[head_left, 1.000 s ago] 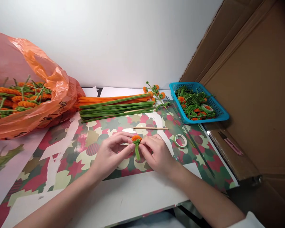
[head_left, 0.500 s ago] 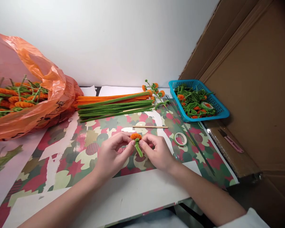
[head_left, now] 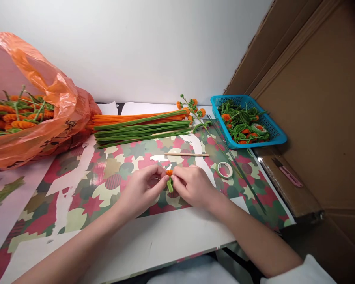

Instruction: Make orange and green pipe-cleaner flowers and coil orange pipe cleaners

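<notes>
Between my fingertips, above the patterned table covering, is a small orange pipe-cleaner flower [head_left: 169, 172] with a short green stem [head_left: 170, 185] pointing down toward me. My left hand [head_left: 143, 187] pinches it from the left with thumb and forefinger. From the other side, my right hand [head_left: 193, 184] grips it the same way, its fingers covering much of the orange head. Just beyond my hands lies a thin wooden stick [head_left: 187, 154]. A roll of green tape [head_left: 224, 170] rests to the right of my right hand.
Orange pipe cleaners [head_left: 136, 118] and green pipe cleaners [head_left: 142, 131] lie behind. An orange plastic bag [head_left: 73, 114] of flowers stands left. At right are a flower spray [head_left: 192, 108], thin dark wires [head_left: 248, 185], a blue basket [head_left: 279, 139] and a pink utility knife [head_left: 290, 175].
My right hand has closed further over the flower, so less of its orange head shows. Both hands have shifted slightly, and the whole view has tilted a little.
</notes>
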Available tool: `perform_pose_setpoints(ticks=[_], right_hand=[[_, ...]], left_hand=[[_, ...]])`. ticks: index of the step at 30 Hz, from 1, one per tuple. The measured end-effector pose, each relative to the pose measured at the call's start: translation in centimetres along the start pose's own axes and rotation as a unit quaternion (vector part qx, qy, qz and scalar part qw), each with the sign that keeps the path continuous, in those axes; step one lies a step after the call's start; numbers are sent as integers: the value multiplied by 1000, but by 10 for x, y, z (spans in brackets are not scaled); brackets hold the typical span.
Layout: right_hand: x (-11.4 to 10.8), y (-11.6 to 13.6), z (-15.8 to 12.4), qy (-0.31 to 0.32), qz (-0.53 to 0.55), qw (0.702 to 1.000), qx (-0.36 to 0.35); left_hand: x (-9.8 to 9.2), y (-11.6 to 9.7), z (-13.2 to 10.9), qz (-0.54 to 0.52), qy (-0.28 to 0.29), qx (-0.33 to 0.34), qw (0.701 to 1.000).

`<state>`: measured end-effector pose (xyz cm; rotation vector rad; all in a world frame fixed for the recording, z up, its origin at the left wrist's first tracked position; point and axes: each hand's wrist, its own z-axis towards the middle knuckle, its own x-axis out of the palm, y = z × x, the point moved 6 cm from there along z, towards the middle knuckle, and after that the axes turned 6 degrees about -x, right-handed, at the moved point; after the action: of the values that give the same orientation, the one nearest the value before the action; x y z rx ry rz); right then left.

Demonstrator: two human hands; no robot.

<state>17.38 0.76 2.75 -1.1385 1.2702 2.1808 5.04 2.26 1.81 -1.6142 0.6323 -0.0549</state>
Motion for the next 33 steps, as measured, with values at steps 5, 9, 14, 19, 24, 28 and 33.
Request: perform_pose_setpoints(ticks=[5, 9, 14, 19, 24, 28, 33], right_hand=[[-5, -5, 0, -75, 135, 986, 65], [-10, -5, -4, -130, 178, 972, 78], [-4, -2, -5, -118, 131, 982, 73], [-4, 4, -3, -115, 41, 992, 7], [-4, 8, -1, -84, 1, 994, -67], [-5, 9, 0, -75, 32, 994, -73], [-7, 8, -2, -143, 72, 987, -23]], left_hand=[[-2, 16, 3, -179, -22, -100, 978], [1, 27, 6, -337, -36, -163, 927], [1, 22, 2, -358, -41, -130, 924], [-7, 11, 0, -206, -33, -31, 977], [-14, 5, 3, -110, -14, -3, 994], [-11, 3, 4, -102, 25, -21, 994], [-8, 4, 2, -189, -34, -58, 980]])
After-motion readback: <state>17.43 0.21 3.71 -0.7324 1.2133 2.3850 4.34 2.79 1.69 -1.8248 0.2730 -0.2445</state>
